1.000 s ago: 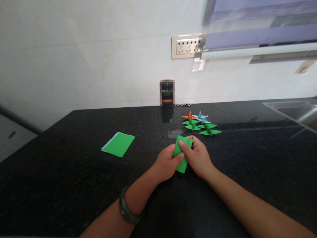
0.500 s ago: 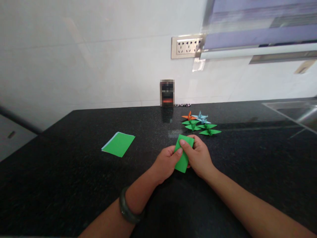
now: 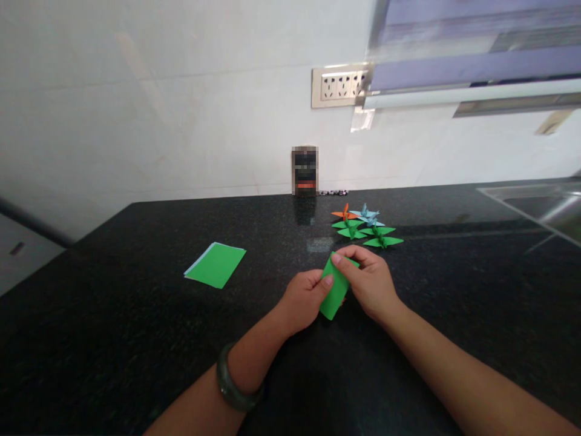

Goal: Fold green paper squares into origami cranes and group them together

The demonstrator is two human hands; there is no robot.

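A folded green paper (image 3: 334, 292) stands just above the black counter (image 3: 136, 339), held between both hands. My left hand (image 3: 303, 301) pinches its left edge, thumb on the front. My right hand (image 3: 370, 282) grips its upper right part with the thumb pressed on top. A dark bangle (image 3: 231, 387) circles my left wrist.
A stack of green paper sheets (image 3: 215, 265) lies to the left. Several folded paper cranes (image 3: 365, 227), green, orange and light blue, sit behind my hands. A small dark object (image 3: 304, 171) leans on the wall under a socket strip (image 3: 340, 86). A steel sink (image 3: 540, 203) is at the far right.
The green paper has tilted and narrowed slightly between my fingers. My right hand has shifted a little to the right, with its thumb sliding along the top edge.
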